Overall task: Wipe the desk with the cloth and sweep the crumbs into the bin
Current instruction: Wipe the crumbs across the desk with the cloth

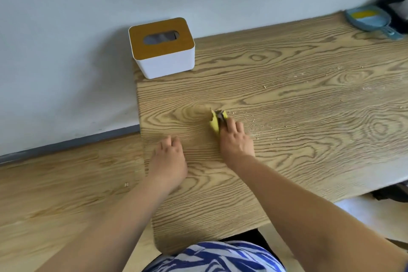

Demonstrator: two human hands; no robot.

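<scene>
Right grip point(236, 139) pinches crumpled yellow cloth point(215, 122) on grainy wood surface point(287, 117); left grip point(169, 157) rests loosely curled, holding nothing.

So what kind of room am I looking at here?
Probably a home or small office room: a wood-grain desk against a plain wall, a tissue box at its back corner, wood-look flooring, and a blue dustpan at the far end.
</scene>
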